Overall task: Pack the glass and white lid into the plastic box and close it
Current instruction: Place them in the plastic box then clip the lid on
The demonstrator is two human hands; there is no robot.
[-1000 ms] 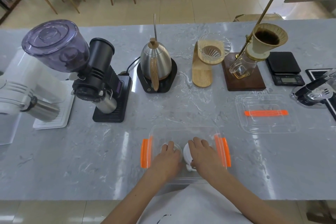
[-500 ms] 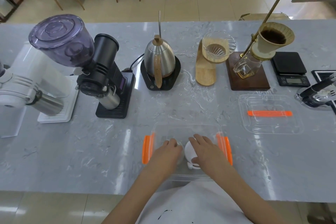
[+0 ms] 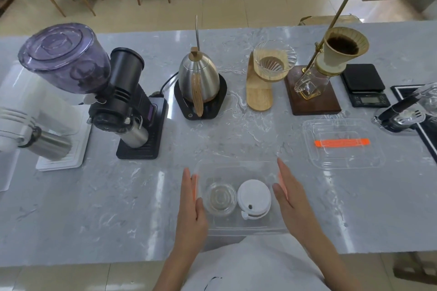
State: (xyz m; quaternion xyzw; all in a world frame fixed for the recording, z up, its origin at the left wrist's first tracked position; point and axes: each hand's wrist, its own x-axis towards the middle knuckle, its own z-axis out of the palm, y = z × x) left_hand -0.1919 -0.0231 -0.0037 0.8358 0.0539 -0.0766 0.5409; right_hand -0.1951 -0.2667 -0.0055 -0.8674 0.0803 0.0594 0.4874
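The clear plastic box point(image 3: 236, 168) sits at the near edge of the grey counter, its top uncovered. Inside it, a small glass point(image 3: 220, 199) stands on the left and the round white lid point(image 3: 254, 197) lies flat on the right. My left hand point(image 3: 191, 205) rests flat against the box's left side, fingers straight, covering the orange clip there. My right hand point(image 3: 292, 198) lies against the right side in the same way. Neither hand grips anything. The box's clear cover point(image 3: 343, 144) with an orange strip lies on the counter to the right.
Behind the box stand a black grinder point(image 3: 127, 101), a steel kettle point(image 3: 198, 82) on a black base, a glass dripper point(image 3: 272, 61) on a wooden stand, a pour-over set point(image 3: 331, 64) on a dark board and a black scale point(image 3: 364, 85). A white machine point(image 3: 28, 125) sits far left.
Both hands have left the inside of the box, letting go of the glass and white lid, and moved outward to the box's left and right sides.
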